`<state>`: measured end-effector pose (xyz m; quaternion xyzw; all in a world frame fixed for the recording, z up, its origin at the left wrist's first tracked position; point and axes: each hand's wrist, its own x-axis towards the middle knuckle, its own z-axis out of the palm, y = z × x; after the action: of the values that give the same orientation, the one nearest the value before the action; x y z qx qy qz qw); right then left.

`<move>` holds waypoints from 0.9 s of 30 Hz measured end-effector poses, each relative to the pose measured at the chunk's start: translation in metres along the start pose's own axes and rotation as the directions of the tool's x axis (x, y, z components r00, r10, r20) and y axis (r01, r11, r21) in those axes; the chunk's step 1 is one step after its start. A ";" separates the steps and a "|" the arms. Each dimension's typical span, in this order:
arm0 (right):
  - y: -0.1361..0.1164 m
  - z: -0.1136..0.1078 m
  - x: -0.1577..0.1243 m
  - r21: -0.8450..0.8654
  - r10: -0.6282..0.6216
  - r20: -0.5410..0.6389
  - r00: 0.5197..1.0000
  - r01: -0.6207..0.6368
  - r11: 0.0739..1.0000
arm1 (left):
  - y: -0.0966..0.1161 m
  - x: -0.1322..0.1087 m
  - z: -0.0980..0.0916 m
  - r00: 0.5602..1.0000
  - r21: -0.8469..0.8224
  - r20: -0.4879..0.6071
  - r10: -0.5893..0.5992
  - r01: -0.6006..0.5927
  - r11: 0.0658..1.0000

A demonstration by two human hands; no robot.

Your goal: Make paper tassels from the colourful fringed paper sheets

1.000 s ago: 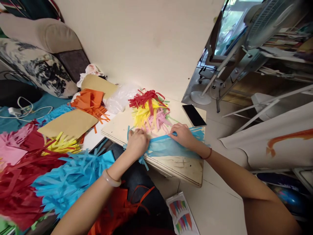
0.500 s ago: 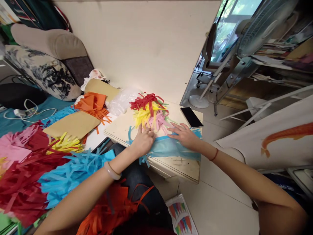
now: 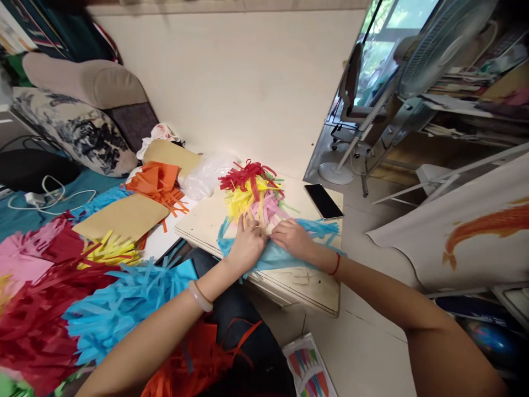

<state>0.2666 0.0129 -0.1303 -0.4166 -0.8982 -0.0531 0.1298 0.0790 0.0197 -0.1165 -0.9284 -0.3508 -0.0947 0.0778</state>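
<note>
A blue fringed paper strip (image 3: 285,255) lies across a small wooden board (image 3: 318,286) set over my lap. My left hand (image 3: 247,242) rests on the strip's left part, fingers stretched forward and pressing flat. My right hand (image 3: 291,237) lies just beside it on the strip's middle, fingers curled down onto the paper. Right behind both hands sits a pile of red, yellow and pink fringed paper (image 3: 253,190). A black phone (image 3: 323,200) lies at the board's far right corner.
Heaps of red, blue, pink and yellow cut paper (image 3: 61,298) cover the bed at left, with orange fringe (image 3: 157,179) and brown paper (image 3: 124,215). A printed sheet of coloured pennants (image 3: 308,372) lies on the floor. A standing fan (image 3: 433,44) is at right.
My right hand slid left along the blue strip until it sits beside my left hand. The strip's right end has bunched up and lifted.
</note>
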 end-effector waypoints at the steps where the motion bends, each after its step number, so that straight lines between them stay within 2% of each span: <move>1: 0.003 0.001 -0.004 0.014 0.004 -0.011 1.000 -0.004 1.000 | 0.000 -0.003 0.002 1.000 -0.009 -0.015 -0.015 0.015 1.000; 6: 0.019 0.003 -0.025 0.102 0.049 -0.067 0.997 -0.042 0.994 | -0.001 -0.013 0.008 0.997 -0.061 -0.040 -0.058 0.056 0.997; 10: 0.027 0.002 -0.030 0.285 0.218 -0.092 0.972 -0.185 0.941 | -0.007 -0.017 0.011 0.981 -0.179 -0.079 -0.178 0.161 0.971; 12: 0.028 0.000 -0.028 0.318 0.283 -0.078 0.956 -0.245 0.916 | -0.010 -0.019 0.012 0.970 -0.221 -0.092 -0.226 0.201 0.954; 15: 0.026 -0.005 -0.024 0.316 0.339 -0.040 0.940 -0.310 0.897 | -0.014 -0.020 0.012 0.962 -0.258 -0.067 -0.266 0.241 0.936; 20: 0.018 -0.011 -0.016 0.257 0.394 0.038 0.918 -0.390 0.884 | -0.018 -0.012 0.008 0.957 -0.279 0.039 -0.288 0.287 0.916; 24: 0.016 -0.016 -0.007 0.172 0.395 0.092 0.914 -0.406 0.898 | -0.023 -0.004 0.002 0.949 -0.214 0.134 -0.284 0.308 0.927; 27: 0.013 -0.020 0.000 0.110 0.370 0.113 0.922 -0.382 0.918 | -0.025 -0.001 0.000 0.946 -0.205 0.161 -0.281 0.311 0.928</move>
<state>0.2807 0.0169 -0.1110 -0.5742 -0.8077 0.0503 0.1240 0.0616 0.0383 -0.1150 -0.8716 -0.4781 -0.0850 -0.0671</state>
